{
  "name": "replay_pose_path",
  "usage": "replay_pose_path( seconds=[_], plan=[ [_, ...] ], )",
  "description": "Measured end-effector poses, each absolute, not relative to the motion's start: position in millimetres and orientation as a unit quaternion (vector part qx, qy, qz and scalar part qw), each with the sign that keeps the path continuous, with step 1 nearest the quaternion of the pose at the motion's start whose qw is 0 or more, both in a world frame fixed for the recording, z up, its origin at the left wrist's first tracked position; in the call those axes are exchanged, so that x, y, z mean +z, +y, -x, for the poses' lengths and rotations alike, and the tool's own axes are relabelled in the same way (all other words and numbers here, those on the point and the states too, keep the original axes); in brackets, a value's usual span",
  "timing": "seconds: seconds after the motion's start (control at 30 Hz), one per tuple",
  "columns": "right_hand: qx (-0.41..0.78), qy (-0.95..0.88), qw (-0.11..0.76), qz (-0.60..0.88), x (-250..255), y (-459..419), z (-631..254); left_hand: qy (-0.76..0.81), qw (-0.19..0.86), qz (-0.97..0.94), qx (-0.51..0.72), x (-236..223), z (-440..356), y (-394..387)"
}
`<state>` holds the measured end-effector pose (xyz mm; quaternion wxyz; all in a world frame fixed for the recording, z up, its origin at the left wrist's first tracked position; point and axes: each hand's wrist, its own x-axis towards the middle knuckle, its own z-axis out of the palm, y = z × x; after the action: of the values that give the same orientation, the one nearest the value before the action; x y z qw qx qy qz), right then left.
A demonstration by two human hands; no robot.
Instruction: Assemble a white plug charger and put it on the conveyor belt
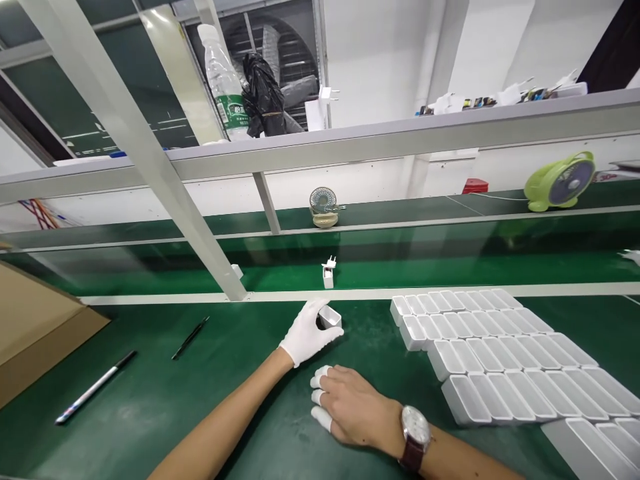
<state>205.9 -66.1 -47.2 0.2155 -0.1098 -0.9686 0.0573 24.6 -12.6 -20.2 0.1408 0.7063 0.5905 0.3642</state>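
My left hand [309, 333], in a white glove, has its thumb and fingers closed around a small open white plastic box [331, 317] close to the table's far edge. Nearer to me, my right hand [353, 403] rests low over the green table [270, 427], palm down. White finger cots cover its visible fingertips, which are slightly apart, and nothing shows in them. A watch is on that wrist. To the right stand several rows of similar white boxes [505, 353], open side up. Beyond the left hand, a white box with a plug adapter [329, 273] stands on the green belt.
On the left lie a black pen [191, 338] and a marker [96, 388], beside a cardboard box [40, 327]. A metal post [150, 153] slants across the left. A small fan [324, 207] and a green fan [560, 181] stand behind the belt; a bottle [225, 87] is on the shelf.
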Motion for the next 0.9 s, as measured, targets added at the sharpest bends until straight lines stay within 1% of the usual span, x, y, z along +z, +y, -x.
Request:
replay_pose_path(
  seconds=[0.13, 0.23, 0.3, 0.4, 0.47, 0.57, 0.7, 0.8, 0.9],
  plan=[
    [0.009, -0.968, 0.228, 0.100, -51, -65, -201, 0.593, 0.144, -0.703, 0.365, -32, -33, -9],
    [0.002, -0.967, 0.236, 0.099, -56, -66, -203, 0.556, 0.153, -0.745, 0.335, -27, -31, -6],
    [0.007, -0.967, 0.233, 0.100, -57, -67, -204, 0.535, 0.116, -0.779, 0.307, -15, -31, -6],
    [0.021, -0.967, 0.232, 0.104, -58, -67, -205, 0.515, 0.012, -0.809, 0.283, 10, -43, -6],
    [0.025, -0.966, 0.235, 0.104, -58, -67, -204, 0.492, -0.014, -0.830, 0.263, 26, -60, -6],
    [0.018, -0.966, 0.235, 0.103, -58, -66, -205, 0.469, 0.007, -0.858, 0.206, 37, -92, 0],
    [0.001, -0.963, 0.246, 0.108, -60, -67, -208, 0.493, 0.053, -0.856, 0.145, 25, -129, 21],
    [-0.001, -0.962, 0.250, 0.106, -60, -66, -211, 0.514, 0.107, -0.840, 0.137, 11, -147, 39],
    [0.004, -0.963, 0.250, 0.103, -60, -66, -212, 0.527, 0.131, -0.826, 0.149, 4, -156, 50]
  ],
)
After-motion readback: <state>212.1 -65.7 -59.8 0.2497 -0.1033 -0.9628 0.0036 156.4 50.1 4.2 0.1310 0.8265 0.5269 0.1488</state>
